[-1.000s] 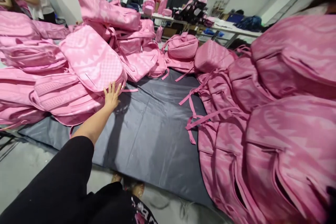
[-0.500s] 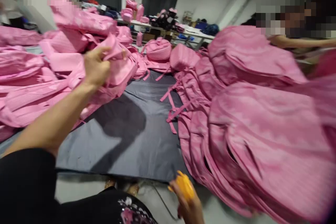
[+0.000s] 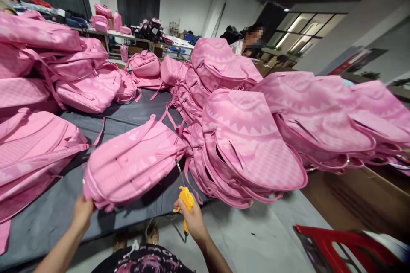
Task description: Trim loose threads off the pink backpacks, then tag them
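Note:
Low on the left, my left hand (image 3: 82,212) is closed on the near left end of a pink backpack (image 3: 131,162). This backpack lies slantwise over the grey-covered table, its far end touching the pile on the right. My right hand (image 3: 194,217) grips a yellow tool (image 3: 186,198) with a long, thin metal shaft pointing up toward the backpack's right end. I cannot make out its exact kind. A stack of pink backpacks (image 3: 246,136) with a zigzag pattern rises just right of the tool. Left of my left hand lies another pink backpack (image 3: 35,158), straps up.
More pink bags (image 3: 35,34) are heaped at the far left, and further patterned backpacks (image 3: 323,111) lie on the right. A cardboard box (image 3: 361,196) and a red object (image 3: 346,243) stand at the lower right. Behind the stacks is another person (image 3: 246,40).
My left hand has come down and nearer from the left pile, and a backpack now lies on the table before me. My right hand has risen with the yellow tool. The view has swung right.

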The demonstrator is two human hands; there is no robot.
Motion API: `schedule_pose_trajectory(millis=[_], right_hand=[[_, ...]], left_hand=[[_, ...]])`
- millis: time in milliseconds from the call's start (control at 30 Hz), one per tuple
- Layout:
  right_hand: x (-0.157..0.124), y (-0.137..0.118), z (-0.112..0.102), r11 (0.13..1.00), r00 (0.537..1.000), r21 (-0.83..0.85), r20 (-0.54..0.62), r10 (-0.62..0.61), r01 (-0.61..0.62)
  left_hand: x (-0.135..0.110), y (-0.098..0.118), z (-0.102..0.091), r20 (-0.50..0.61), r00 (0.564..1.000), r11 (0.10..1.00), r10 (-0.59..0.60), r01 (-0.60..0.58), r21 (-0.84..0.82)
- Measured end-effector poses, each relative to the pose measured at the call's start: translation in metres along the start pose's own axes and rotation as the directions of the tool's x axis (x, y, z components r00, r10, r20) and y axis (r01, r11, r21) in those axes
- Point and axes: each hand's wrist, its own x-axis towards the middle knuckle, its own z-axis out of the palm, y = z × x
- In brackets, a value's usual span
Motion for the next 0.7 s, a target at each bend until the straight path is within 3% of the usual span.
schedule_pose_trajectory(millis=[67, 133, 233, 300, 400, 467, 533, 600, 633, 700], right_hand=[[-0.003, 0.013, 0.002, 1.0, 1.0, -0.028, 0.027, 0.004, -0.003], [-0.008, 0.017, 0.011, 0.994, 0.997, -0.111, 0.079, 0.002, 0.007], [-0.02, 0.008, 0.04, 0.95, 0.969, -0.303, 0.247, 0.006, 0.072], [-0.031, 0.001, 0.063, 0.908, 0.919, -0.39, 0.393, 0.018, 0.149], [-0.046, -0.004, 0.081, 0.924, 0.822, -0.308, 0.569, -0.011, 0.226], [-0.044, -0.005, 0.074, 0.96, 0.825, -0.206, 0.564, -0.041, 0.189], [-0.029, -0.012, 0.054, 0.969, 0.897, -0.202, 0.44, -0.041, 0.143], [-0.003, -0.028, 0.029, 0.956, 0.961, -0.271, 0.276, -0.034, 0.112], [0.011, -0.039, 0.018, 0.953, 0.975, -0.284, 0.219, -0.04, 0.103], [0.036, -0.061, 0.003, 0.952, 0.972, -0.305, 0.23, 0.046, 0.028]], left_hand=[[-0.038, -0.032, 0.027, 0.18, 0.981, 0.997, -0.068, 0.075, -0.029], [-0.068, -0.034, 0.032, 0.237, 0.971, 0.991, -0.038, 0.066, -0.114], [-0.091, 0.011, 0.029, 0.29, 0.947, 0.902, 0.136, 0.003, -0.432], [-0.092, 0.054, 0.034, 0.349, 0.916, 0.792, 0.198, 0.06, -0.607], [-0.085, 0.1, 0.048, 0.345, 0.91, 0.668, 0.229, 0.11, -0.735], [-0.079, 0.11, 0.054, 0.313, 0.909, 0.669, 0.275, 0.054, -0.742], [-0.074, 0.102, 0.061, 0.233, 0.909, 0.774, 0.345, -0.135, -0.618], [-0.07, 0.083, 0.071, 0.159, 0.895, 0.881, 0.416, -0.354, -0.313], [-0.069, 0.072, 0.078, 0.148, 0.887, 0.898, 0.437, -0.421, -0.127], [-0.066, 0.05, 0.094, 0.181, 0.885, 0.872, 0.43, -0.458, 0.171]])
